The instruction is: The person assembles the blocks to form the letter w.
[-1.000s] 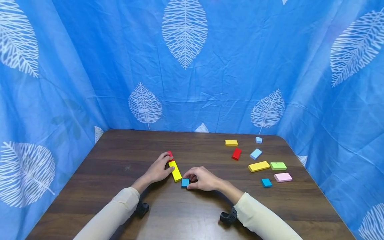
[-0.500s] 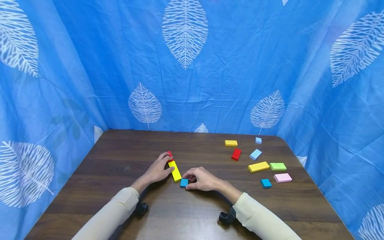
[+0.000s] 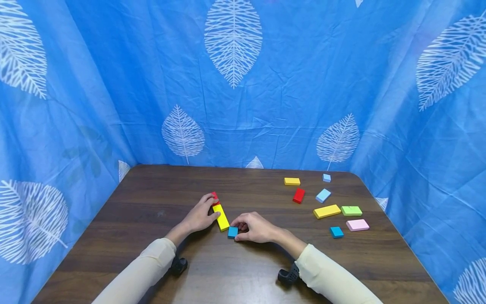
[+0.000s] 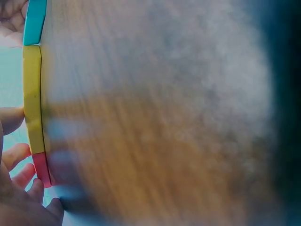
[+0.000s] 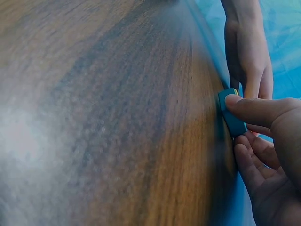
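Observation:
A red block (image 3: 214, 195) and a yellow block (image 3: 222, 222) lie end to end in a slanting row on the brown table. My left hand (image 3: 198, 214) rests along this row, thumb on the yellow block's side and fingers on the red block. At the yellow block's near end, my right hand (image 3: 258, 228) pinches a small teal block (image 3: 232, 232) between thumb and fingers. In the left wrist view, the teal block (image 4: 34, 21) meets the yellow block (image 4: 33, 99), which adjoins the red block (image 4: 42, 168). The right wrist view shows the thumb pressed on the teal block (image 5: 229, 115).
Loose blocks lie on the table's right side: yellow (image 3: 292, 181), red (image 3: 298, 195), light blue (image 3: 323, 195), a smaller light blue (image 3: 326, 177), longer yellow (image 3: 327, 211), green (image 3: 351, 210), pink (image 3: 357, 225) and teal (image 3: 336, 232). A blue leaf-patterned curtain (image 3: 281, 105) surrounds the table.
The teal block has slid slightly left with my right hand, along the yellow block's near end. My left hand and the loose blocks have stayed in place.

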### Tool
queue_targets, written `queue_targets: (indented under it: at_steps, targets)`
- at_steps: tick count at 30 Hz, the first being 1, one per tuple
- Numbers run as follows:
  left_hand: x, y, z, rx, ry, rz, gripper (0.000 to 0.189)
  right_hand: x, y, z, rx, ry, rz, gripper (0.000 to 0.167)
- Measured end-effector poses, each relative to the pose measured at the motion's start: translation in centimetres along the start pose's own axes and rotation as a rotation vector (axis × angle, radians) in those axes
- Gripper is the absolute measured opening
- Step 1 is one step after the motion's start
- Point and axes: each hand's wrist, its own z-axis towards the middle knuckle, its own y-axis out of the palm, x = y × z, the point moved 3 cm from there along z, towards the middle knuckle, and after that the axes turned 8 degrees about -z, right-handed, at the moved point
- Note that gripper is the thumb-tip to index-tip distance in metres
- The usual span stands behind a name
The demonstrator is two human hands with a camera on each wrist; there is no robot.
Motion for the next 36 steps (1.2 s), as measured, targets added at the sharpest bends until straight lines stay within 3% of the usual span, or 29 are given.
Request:
queue_targets:
  at_steps: [12, 18, 24, 36]
  targets:
    - [0.0, 0.1, -0.1, 0.010, 0.028, -0.001, 0.050, 0.1, 0.1, -0.1, 0.007, -0.006, 0.004, 0.037]
    - [0.0, 0.1, 0.0, 0.002, 0.003, -0.021, 0.051, 0.4, -0.1, -0.2, 0.001, -0.006, 0.058, 0.040]
    - [0.0, 0.2, 0.0, 0.001, 0.006, -0.015, 0.051, 0.4, -1.4, -0.7, 0.013, -0.029, 0.060, 0.035]
    - [0.0, 0.3, -0.1, 0.007, 0.029, -0.004, 0.050, 2.1, -3.9, -2.4, 0.078, 0.033, -0.017, 0.037]
